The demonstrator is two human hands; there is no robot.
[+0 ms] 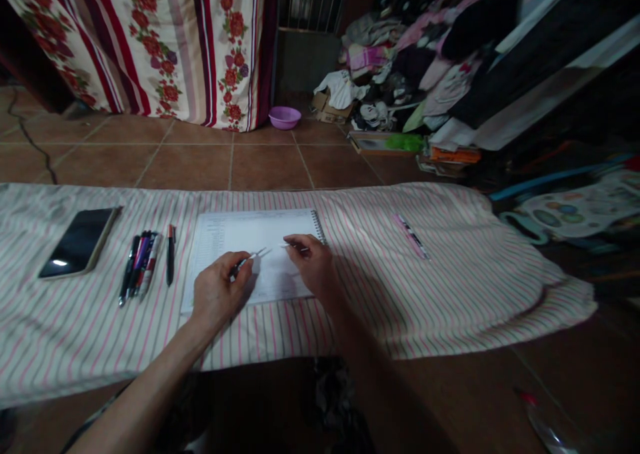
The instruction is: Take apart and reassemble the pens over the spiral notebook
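Above an open spiral notebook (270, 287), my left hand (217, 287) is closed in a pinch on a slim pen (257, 254), whose thin light end points up and right. My right hand (313, 261) faces it across a small gap. Its thumb and fingers are pinched together around a small pale piece (285, 244), too small and blurred to name. Both hands hover over the page, and the spiral binding runs along the notebook's right side, partly behind my right hand.
Left of the notebook lie a black pen with an orange end (171, 257), several bunched pens (140, 267) and a phone (80, 244). A pink and black pen (413, 237) rests to the right on the striped cloth (475, 274). Beyond are a purple basin (285, 117) and piled clothes.
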